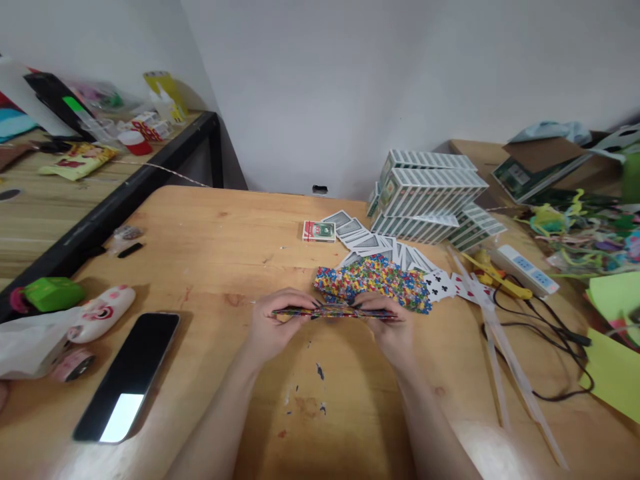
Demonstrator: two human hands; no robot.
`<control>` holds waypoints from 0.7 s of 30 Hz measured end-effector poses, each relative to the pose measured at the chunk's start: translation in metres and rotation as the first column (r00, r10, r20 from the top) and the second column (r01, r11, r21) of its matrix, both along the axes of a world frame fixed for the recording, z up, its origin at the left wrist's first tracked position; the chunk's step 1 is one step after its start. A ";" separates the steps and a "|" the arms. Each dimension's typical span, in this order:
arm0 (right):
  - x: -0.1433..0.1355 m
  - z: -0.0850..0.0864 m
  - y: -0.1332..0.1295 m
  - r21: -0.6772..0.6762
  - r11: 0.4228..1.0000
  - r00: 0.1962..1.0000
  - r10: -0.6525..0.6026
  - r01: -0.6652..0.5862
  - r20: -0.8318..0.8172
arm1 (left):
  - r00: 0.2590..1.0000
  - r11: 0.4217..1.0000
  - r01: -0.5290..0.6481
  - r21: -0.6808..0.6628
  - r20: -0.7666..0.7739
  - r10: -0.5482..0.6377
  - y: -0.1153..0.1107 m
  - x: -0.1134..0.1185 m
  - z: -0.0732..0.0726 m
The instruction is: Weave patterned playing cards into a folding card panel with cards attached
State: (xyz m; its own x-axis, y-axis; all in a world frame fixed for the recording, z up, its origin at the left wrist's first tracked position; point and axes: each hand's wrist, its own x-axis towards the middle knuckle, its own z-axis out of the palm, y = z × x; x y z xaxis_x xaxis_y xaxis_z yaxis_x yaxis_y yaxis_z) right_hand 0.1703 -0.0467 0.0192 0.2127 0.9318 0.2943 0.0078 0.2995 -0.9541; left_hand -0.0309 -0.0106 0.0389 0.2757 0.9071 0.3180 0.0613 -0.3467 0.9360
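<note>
My left hand (275, 330) and my right hand (395, 333) are closed on opposite ends of a thin, flat multicoloured piece (334, 311), raised above the table and seen nearly edge-on. It looks layered, though its exact kind cannot be made out. Thumbs are on the near side, fingers on the far side. Just beyond lies another multicoloured patterned piece (373, 283), spread flat over part of a pile of playing cards (367, 241). A small red and green card box (319, 231) lies beside the cards, to the left.
Stacked green-striped boxes (430, 193) stand at the back right. Rightward are translucent plastic strips (505, 353), a yellow tool (497, 277), a power strip (527, 268) and black cables. At left lie a phone (130, 373), a white squishy toy (103, 313) and a green toy (54, 293).
</note>
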 end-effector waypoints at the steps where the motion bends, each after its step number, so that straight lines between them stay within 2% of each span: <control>1: 0.000 0.000 0.000 0.002 1.000 1.000 -0.003 0.003 -0.001 | 1.000 1.000 -0.007 -0.011 0.006 0.007 0.000 0.000 0.000; 5: -0.001 -0.001 0.000 -0.017 1.000 1.000 -0.012 0.012 0.006 | 1.000 0.999 -0.022 -0.048 0.007 0.022 0.000 0.001 0.000; 11: -0.003 0.002 -0.002 -0.017 0.999 0.999 0.032 -0.031 0.011 | 1.000 1.000 -0.001 -0.010 0.007 0.001 0.001 0.000 0.000; 16: -0.005 0.003 -0.004 -0.079 0.997 0.996 0.032 -0.026 0.081 | 1.000 1.000 -0.003 -0.016 -0.027 0.003 -0.001 0.000 0.002; 21: -0.005 0.003 -0.003 -0.043 0.998 0.996 0.042 -0.039 0.075 | 0.999 1.000 -0.009 0.001 -0.039 0.009 -0.001 0.002 0.001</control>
